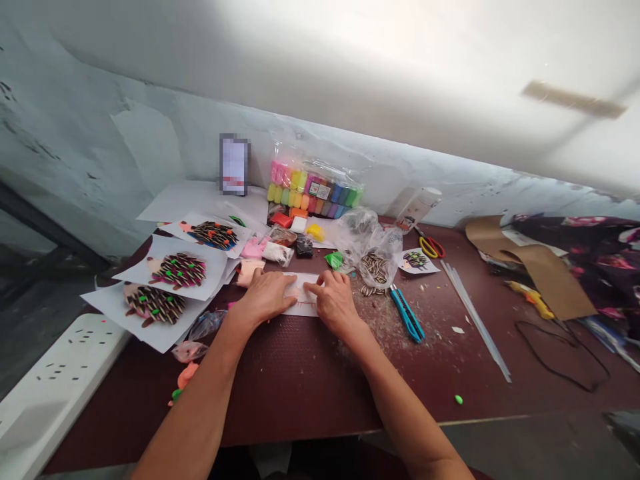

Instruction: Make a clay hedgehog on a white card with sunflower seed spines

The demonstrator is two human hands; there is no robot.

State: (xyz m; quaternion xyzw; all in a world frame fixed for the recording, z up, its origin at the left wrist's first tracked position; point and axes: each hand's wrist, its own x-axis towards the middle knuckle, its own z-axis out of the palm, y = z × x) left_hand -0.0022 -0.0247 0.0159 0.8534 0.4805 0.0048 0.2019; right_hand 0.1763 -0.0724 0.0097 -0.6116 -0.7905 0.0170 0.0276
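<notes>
A small white sheet of paper [306, 308] with faint line marks lies on the table in front of me. My left hand [267, 295] rests over its left part, thumb stretched across the paper and fingers spread, gripping nothing visible. On the right part, my right hand [336, 300] presses down with its index finger extended toward the middle of the sheet. Its other fingers are bent, and I see nothing held in them. Just beyond the left hand sits a peach clay pack [249, 272]. A green clay pack [333, 259] lies behind the right hand.
Hedgehog pictures with striped seeds [177, 270] lie at left beside a white power strip [75, 373]. A bag of striped seeds [376, 267], a blue utility knife [407, 315], scissors [431, 246], glue sticks [477, 323] and a yellow glue gun [531, 300] are at right. Colored clay packs [315, 190] stand behind.
</notes>
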